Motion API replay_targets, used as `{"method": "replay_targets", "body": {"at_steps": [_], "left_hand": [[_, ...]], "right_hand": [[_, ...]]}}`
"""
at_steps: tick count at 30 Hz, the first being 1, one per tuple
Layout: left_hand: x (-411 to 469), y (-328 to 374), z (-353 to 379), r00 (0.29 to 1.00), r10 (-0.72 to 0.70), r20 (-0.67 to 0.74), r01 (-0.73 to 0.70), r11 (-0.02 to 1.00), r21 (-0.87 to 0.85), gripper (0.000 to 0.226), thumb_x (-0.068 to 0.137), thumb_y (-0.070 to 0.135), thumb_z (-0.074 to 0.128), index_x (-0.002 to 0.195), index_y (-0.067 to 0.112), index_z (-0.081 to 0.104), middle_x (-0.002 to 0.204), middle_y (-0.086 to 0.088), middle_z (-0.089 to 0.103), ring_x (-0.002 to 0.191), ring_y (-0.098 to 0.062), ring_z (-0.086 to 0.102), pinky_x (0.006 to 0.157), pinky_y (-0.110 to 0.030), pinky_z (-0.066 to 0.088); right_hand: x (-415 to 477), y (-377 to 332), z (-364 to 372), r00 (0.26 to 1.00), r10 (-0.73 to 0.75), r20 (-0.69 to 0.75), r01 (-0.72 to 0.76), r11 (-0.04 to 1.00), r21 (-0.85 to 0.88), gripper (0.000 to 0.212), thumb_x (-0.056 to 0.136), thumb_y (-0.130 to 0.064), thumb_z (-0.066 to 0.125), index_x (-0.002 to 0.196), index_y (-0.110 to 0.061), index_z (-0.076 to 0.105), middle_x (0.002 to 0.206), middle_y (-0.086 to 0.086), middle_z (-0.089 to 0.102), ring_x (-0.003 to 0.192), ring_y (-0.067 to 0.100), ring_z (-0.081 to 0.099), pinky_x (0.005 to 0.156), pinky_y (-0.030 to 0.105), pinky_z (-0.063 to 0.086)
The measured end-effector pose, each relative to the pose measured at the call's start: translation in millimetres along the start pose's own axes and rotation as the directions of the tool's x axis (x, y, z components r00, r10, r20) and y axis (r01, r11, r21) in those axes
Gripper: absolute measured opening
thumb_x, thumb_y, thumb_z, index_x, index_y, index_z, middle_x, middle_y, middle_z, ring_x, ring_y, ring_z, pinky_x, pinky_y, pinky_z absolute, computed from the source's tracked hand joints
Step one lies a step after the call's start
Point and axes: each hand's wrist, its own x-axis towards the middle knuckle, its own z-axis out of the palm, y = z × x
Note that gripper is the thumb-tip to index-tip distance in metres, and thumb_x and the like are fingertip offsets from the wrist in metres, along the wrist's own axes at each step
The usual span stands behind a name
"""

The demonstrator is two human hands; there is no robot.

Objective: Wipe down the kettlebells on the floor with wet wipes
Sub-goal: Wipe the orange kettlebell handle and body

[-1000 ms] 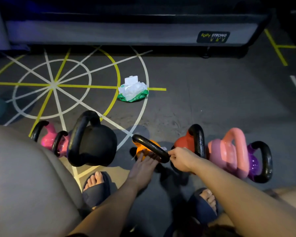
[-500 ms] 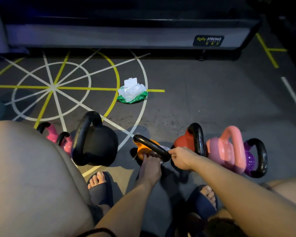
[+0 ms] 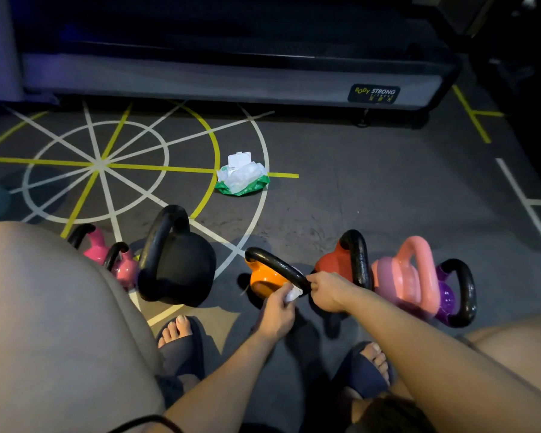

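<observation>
An orange kettlebell (image 3: 264,278) with a black handle lies tilted on the floor in front of me. My left hand (image 3: 277,310) grips a white wet wipe (image 3: 293,293) against the near side of its handle. My right hand (image 3: 327,290) curls round the right end of that handle. A red kettlebell (image 3: 331,260) stands just behind my right hand. Further right are a pink kettlebell (image 3: 409,276) and a purple one (image 3: 450,295). A large black kettlebell (image 3: 178,267) and two small pink ones (image 3: 124,267) sit to the left.
An open green pack of wet wipes (image 3: 242,178) lies on the floor beyond the kettlebells. A long grey equipment base (image 3: 231,79) runs along the back. My knees and sandalled feet (image 3: 181,342) frame the near floor, which carries white and yellow lines.
My left hand has turned from flat fingers under the handle to a grip on the white wipe, now visible at the handle's right end. My right hand has stayed on the handle.
</observation>
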Motion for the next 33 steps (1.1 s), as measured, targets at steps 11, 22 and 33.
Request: {"method": "replay_targets", "body": {"at_steps": [11, 22, 33], "left_hand": [[13.8, -1.9, -13.4, 0.945, 0.118, 0.304, -0.326, 0.343, 0.881, 0.06, 0.104, 0.017, 0.032, 0.16, 0.01, 0.012, 0.167, -0.008, 0.014, 0.155, -0.021, 0.006, 0.117, -0.043, -0.019], [6.1, -2.1, 6.7, 0.998, 0.065, 0.005, -0.056, 0.813, 0.58, 0.066, 0.097, 0.004, 0.039, 0.155, 0.032, 0.025, 0.138, 0.001, 0.059, 0.148, -0.027, 0.03, 0.121, -0.031, -0.017], [4.3, 37.9, -7.2, 0.94, -0.329, 0.092, 0.326, 0.781, -0.532, 0.035, 0.104, 0.002, 0.035, 0.111, 0.01, 0.068, 0.106, -0.012, 0.072, 0.094, -0.022, 0.067, 0.085, -0.031, 0.051]], "right_hand": [[8.4, 14.2, 9.2, 0.998, 0.041, 0.043, -0.042, 0.999, 0.016, 0.063, 0.089, -0.014, 0.039, 0.15, -0.029, 0.039, 0.145, 0.005, 0.053, 0.13, 0.025, 0.054, 0.11, 0.036, 0.043], [4.2, 10.6, 6.0, 0.999, 0.009, 0.035, -0.009, 1.0, 0.002, 0.051, 0.093, -0.011, 0.042, 0.141, -0.025, 0.051, 0.136, 0.008, 0.059, 0.122, 0.029, 0.058, 0.106, 0.041, 0.046], [0.0, -3.0, -0.5, 0.999, 0.031, 0.011, -0.03, 0.998, -0.056, 0.033, 0.086, -0.017, 0.046, 0.112, -0.023, 0.065, 0.1, 0.008, 0.066, 0.087, 0.029, 0.064, 0.078, 0.035, 0.054]]}}
